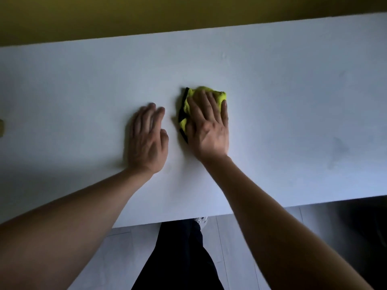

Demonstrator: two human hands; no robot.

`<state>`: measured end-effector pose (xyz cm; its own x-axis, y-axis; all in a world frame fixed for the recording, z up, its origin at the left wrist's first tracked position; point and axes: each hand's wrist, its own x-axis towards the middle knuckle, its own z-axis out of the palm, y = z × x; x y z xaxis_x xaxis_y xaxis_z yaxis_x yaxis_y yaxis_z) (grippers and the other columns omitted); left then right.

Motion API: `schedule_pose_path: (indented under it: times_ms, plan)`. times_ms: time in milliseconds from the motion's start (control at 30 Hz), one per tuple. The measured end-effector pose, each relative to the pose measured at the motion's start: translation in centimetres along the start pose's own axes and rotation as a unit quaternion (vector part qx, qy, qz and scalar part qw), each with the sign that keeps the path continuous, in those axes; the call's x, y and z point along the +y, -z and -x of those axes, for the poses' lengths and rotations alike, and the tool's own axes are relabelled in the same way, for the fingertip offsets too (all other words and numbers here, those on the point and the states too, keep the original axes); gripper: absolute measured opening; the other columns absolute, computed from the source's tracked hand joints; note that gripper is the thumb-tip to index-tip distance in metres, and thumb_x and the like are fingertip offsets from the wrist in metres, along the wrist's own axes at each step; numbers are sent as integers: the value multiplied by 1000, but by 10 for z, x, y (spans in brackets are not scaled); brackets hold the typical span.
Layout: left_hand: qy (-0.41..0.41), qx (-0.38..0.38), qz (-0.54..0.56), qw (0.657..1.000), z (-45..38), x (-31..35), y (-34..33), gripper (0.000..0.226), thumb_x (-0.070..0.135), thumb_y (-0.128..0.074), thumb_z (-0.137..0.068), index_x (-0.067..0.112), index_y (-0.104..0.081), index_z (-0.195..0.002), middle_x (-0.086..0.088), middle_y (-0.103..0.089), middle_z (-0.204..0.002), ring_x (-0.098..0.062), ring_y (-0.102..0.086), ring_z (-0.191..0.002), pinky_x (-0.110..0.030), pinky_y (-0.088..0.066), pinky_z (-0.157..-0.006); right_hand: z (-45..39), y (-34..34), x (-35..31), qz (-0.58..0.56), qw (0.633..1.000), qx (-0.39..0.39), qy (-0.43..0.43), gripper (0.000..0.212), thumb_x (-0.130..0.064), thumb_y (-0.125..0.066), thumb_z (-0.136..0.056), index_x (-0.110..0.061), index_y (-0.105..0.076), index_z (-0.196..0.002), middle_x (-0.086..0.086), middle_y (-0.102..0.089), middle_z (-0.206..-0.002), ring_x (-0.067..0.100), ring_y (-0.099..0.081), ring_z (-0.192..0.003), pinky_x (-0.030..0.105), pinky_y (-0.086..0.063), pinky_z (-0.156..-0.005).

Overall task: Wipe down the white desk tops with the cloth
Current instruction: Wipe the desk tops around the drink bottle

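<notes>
White desk [272, 84] seen from above, two hands flat on it.
Right hand [209, 127] presses a yellow cloth [218, 96] with straight fingers; left hand [147, 139] rests beside it, fingers relaxed.

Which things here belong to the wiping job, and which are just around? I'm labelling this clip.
Job:
cloth, yellow, under the flat right hand
desk top, white
left hand, flat on the desk

Just around:
small tan object at the desk's left edge
floor

We see our two forearms bare, without sleeves; we wear dark trousers [180, 258] and a white shoe [201, 221].
</notes>
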<state>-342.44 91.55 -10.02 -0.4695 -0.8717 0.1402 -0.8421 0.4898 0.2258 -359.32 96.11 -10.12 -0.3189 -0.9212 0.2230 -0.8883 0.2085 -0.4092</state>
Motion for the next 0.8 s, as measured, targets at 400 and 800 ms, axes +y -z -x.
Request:
schedule_pose_path:
  times_ms: [400, 800]
  plan:
    - [47, -33, 26, 998, -115, 0, -11, 60, 26, -33, -98, 13, -44, -155, -11, -34, -168, -40, -36, -148, -49, -22, -122, -34, 48, 146, 68, 970, 81, -220, 57, -31, -43, -95, -16, -49, -149, 11, -37, -161, 30, -28, -151, 52, -10, -125]
    - [18, -10, 25, 999, -131, -12, -19, 61, 26, -31, -98, 13, -45, -157, -11, -37, -167, -33, -33, -155, -46, -18, -129, -78, -21, 6, -22, 998, -9, 65, 55, -40, -42, -98, -16, -56, -145, 13, -45, -156, 30, -36, -148, 53, -19, -123]
